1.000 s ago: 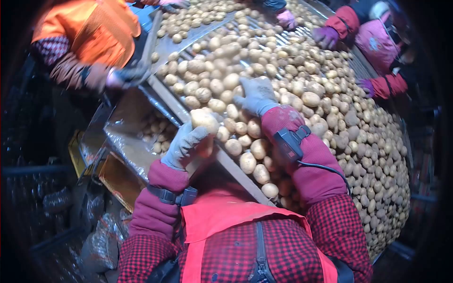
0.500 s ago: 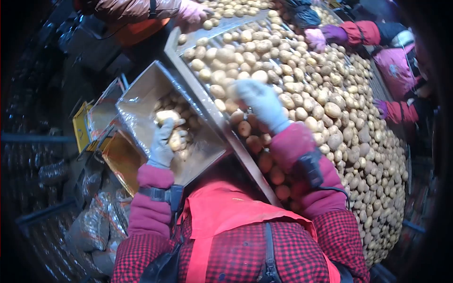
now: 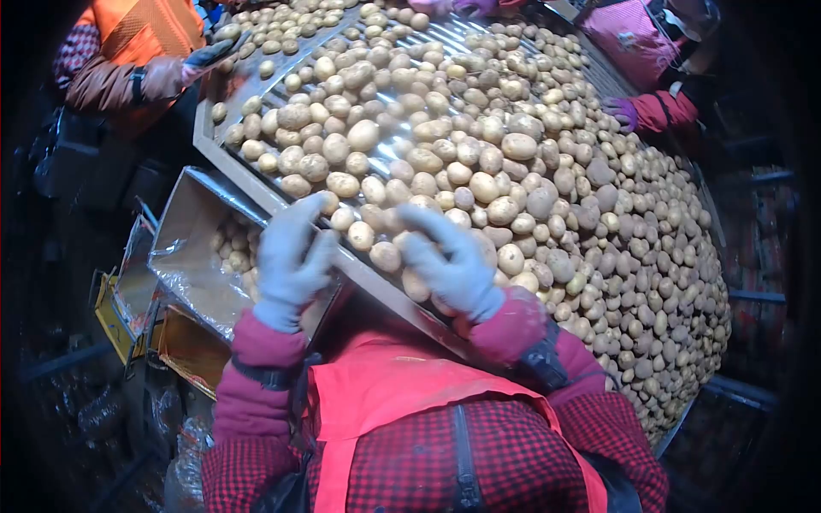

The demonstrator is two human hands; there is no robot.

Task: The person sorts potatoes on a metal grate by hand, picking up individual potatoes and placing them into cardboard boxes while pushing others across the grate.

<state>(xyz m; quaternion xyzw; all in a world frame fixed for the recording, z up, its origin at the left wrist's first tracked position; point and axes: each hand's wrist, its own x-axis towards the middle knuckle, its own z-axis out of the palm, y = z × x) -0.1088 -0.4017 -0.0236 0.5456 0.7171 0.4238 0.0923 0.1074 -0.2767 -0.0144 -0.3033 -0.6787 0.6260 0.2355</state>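
Note:
My left hand (image 3: 295,261), in a pale glove, is over the metal rim (image 3: 376,274) of the sorting table. Its fingers are apart, and the fingertips are right at a potato (image 3: 327,203) on the near edge of the pile. To the right, my gloved right hand (image 3: 455,263) reaches over the potatoes with thumb and fingers spread. Close to its fingertips lie several potatoes (image 3: 386,256). A lined box (image 3: 192,235) with potatoes in it stands below the rim, partly hidden behind my left hand.
Loose potatoes (image 3: 590,256) cover most of the table, with metal rollers (image 3: 389,150) showing between them. A yellow crate (image 3: 115,316) and an orange-lined container (image 3: 190,346) stand at the left. Co-workers' hands (image 3: 209,56) and sleeves (image 3: 667,109) are along the far sides.
My left hand has left the box and the potatoes it held, moving up to the table rim. My right hand's fingers have spread over the near potatoes. The whole view has shifted.

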